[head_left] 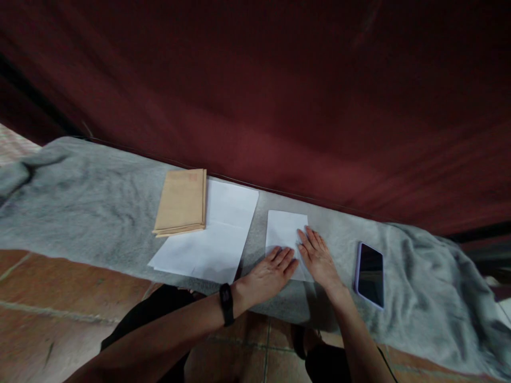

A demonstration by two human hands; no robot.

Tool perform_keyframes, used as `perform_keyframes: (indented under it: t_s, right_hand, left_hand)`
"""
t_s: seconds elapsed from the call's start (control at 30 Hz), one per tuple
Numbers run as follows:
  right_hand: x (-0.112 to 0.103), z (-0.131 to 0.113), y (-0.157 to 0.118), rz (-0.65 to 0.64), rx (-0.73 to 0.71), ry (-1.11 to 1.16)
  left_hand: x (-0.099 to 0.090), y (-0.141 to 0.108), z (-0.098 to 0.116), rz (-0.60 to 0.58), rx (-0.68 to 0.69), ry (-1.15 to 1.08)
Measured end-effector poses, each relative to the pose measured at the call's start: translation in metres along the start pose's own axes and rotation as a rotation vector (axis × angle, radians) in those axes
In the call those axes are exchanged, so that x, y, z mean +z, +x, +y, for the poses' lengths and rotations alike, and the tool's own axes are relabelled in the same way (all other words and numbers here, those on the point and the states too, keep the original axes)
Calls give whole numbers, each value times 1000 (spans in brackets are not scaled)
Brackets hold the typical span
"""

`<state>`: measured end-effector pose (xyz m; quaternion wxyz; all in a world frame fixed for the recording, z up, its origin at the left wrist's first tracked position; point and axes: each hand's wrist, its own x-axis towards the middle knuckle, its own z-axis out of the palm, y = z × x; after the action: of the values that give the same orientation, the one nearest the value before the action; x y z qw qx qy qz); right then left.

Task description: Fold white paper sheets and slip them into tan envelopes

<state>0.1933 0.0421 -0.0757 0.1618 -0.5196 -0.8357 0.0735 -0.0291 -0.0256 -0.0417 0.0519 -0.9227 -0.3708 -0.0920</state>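
Left hand [270, 275] and right hand [320, 263] touch one small paper [284, 227], near one phone [370, 275].

two hands [268, 276], one small paper [284, 229], multiple larger sheets [217, 239], multiple envelopes [181, 199], one phone [370, 275]

A black left-wrist band [226, 305]; the legwear [328, 364] looks black, probably.

"What's under the things?"
"A long, soft gray cloth [104, 213], a bit wrinkly."
"What's on it?"
"Big white sheets [223, 239], a small white paper [281, 229] and a phone [370, 275]."
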Motion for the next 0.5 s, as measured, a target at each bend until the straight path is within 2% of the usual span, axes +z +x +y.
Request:
perform_keyframes:
  t_s: [0.2,0.4,0.5]
  right_hand:
    - [-2,11,-2,16,90,-20]
    - [-3,18,-5,62,85,47]
    - [-5,11,-1,86,75,115]
  left_hand:
    - [-2,0,-1,-11,-9,3]
    - [-3,-1,-9,-49,-64,-88]
    - [0,-2,-10,-62,-64,-78]
